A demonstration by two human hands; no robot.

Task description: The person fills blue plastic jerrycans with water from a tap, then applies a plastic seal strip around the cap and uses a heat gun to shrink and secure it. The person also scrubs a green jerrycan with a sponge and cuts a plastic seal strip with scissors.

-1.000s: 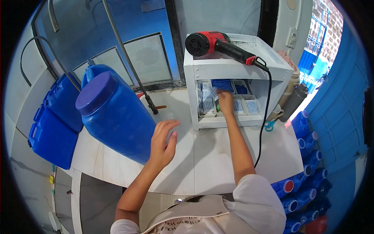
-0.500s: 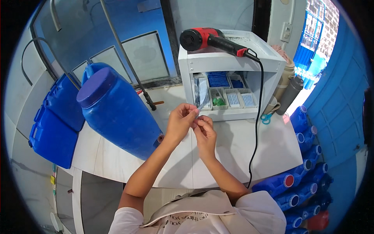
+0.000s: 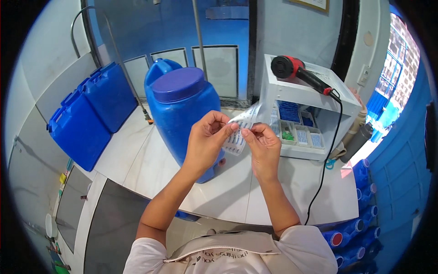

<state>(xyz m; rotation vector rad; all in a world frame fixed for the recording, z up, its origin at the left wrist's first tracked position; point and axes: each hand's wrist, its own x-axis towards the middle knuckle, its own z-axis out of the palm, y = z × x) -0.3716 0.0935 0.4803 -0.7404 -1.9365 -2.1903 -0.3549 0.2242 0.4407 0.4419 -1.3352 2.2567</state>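
Note:
A thin whitish plastic film (image 3: 235, 142) with rows of small blue print is held up over the table, loosely curled. My left hand (image 3: 207, 139) pinches its left side between thumb and fingers. On the other side, my right hand (image 3: 263, 148) is closed on the film's right edge, thumb uppermost. Just behind my left hand stands a large blue plastic container (image 3: 171, 118) with a purple screw lid (image 3: 178, 84) on it. A short spout near its base shows beside my left wrist.
A red and black heat gun (image 3: 301, 75) lies on a white shelf unit (image 3: 301, 94) at right, its black cord running down the table (image 3: 292, 196). Small baskets fill the shelf. Blue flat jugs (image 3: 80, 130) stand left; several blue bottles (image 3: 356, 237) are stacked at lower right.
My view has turned left, so the container and shelf appear farther right. My hands have spread slightly apart, and the film, formerly edge-on and upright, now shows its printed face.

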